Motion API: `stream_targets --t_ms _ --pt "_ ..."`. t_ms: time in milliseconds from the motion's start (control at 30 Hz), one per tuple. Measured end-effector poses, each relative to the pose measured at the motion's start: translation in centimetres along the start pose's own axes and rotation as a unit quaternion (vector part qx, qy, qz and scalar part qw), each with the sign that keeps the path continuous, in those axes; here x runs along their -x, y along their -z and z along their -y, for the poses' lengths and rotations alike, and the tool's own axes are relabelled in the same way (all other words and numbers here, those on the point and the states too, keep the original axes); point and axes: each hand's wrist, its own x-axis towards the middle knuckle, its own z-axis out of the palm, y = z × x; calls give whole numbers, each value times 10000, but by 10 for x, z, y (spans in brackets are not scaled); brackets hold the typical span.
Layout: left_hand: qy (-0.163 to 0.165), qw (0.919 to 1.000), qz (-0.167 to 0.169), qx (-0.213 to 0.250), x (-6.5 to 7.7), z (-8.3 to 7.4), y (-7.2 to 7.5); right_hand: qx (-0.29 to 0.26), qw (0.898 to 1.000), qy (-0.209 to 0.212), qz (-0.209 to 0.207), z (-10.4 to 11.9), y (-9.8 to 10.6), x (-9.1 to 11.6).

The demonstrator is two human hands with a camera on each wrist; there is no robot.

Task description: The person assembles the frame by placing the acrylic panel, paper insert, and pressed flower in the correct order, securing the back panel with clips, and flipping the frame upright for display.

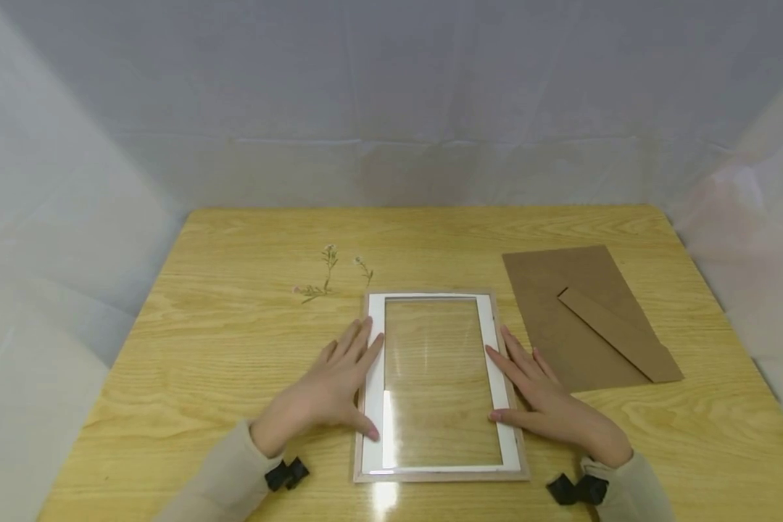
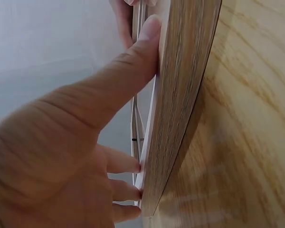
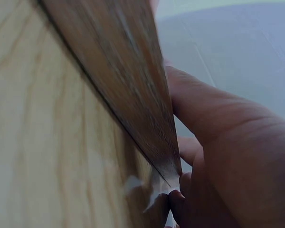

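Note:
A wooden picture frame (image 1: 444, 477) lies flat on the table, with a white border (image 1: 509, 444) around a clear pane (image 1: 437, 377) that shows the wood grain beneath. My left hand (image 1: 329, 388) rests on its left side, fingers spread and touching the white border. On the opposite side my right hand (image 1: 551, 409) touches the border with extended thumb and fingers. In the left wrist view the thumb (image 2: 128, 66) lies along the upper edge of the frame's wooden side (image 2: 185, 71). The right wrist view shows the other wooden side (image 3: 118, 61); some fingertips are hidden there.
A brown backing board (image 1: 541, 290) with a stand leg (image 1: 610, 337) lies to the right of the frame. Small pressed flower sprigs (image 1: 328, 270) lie behind it to the left. Pale fabric (image 1: 391, 87) hangs around the wooden table (image 1: 222, 290).

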Motion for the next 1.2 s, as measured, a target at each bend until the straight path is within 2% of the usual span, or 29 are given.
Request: stream_targets --t_ms 200,333,500,633,867,1067,1200 --pt "76 10000 -30 8 -1 0 -2 -51 10000 -22 23 3 1 0" --pt "-7 10000 -74 63 -2 0 -2 -47 10000 -49 25 3 1 -1" --pt "-227 9981 -394 425 -11 2 2 -48 10000 -50 18 2 1 -1" --pt "-209 9959 -610 634 -21 4 3 -46 10000 -41 18 1 0 -1" --pt "-274 9947 -367 916 -23 9 3 -51 10000 -30 17 0 -1 -1" --pt "-473 9943 25 956 -20 13 6 -30 10000 -23 28 -1 -1 0" --pt "-518 9945 112 903 -20 14 5 -27 10000 -26 34 -2 -1 0"
